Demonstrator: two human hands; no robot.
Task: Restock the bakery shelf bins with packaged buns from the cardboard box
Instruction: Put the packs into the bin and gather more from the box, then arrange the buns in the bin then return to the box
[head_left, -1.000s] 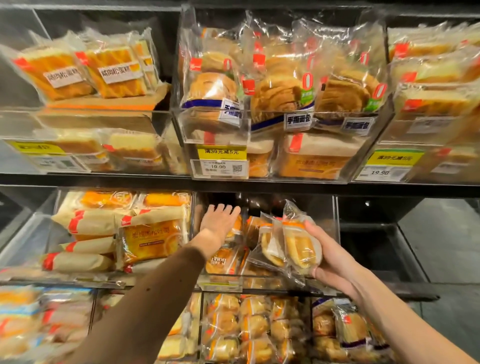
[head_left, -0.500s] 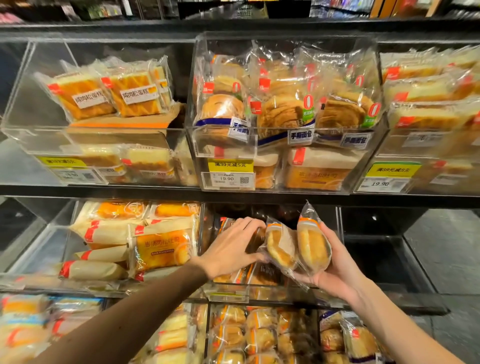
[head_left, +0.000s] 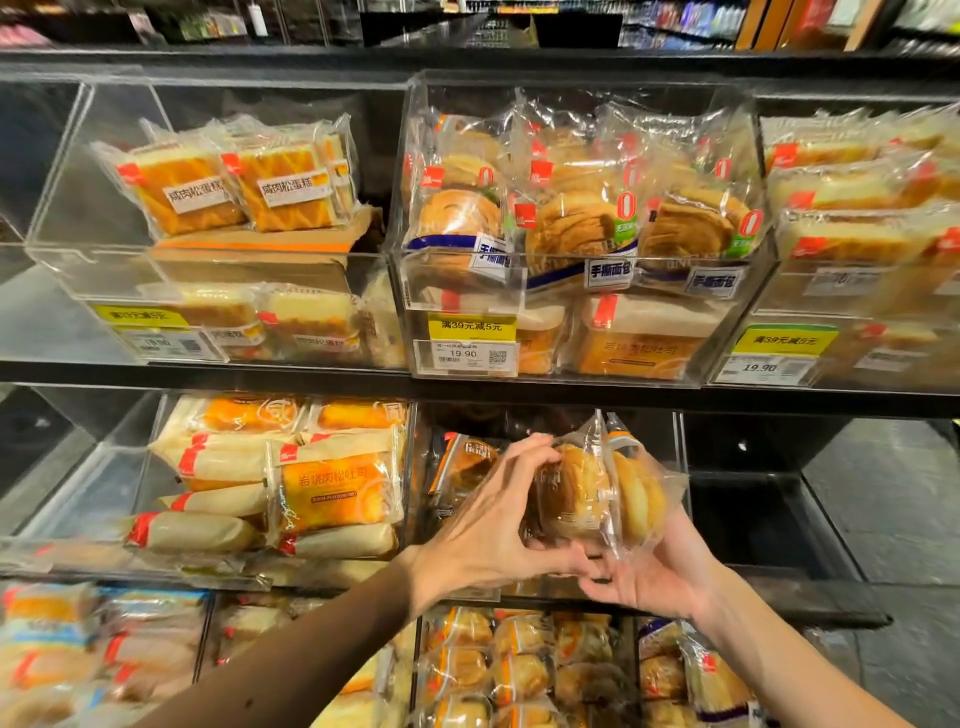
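My L hand (head_left: 488, 525) now joins R hand (head_left: 657, 577), both gripping clear-wrapped golden bun packs (head_left: 597, 488) mid-frame; next goes into clear acrylic bin (head_left: 681, 447) behind.

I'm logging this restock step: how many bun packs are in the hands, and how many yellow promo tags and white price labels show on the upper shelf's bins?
Bun packs held: 2
Yellow promo tags: 3
White price labels: 3
Total: 8
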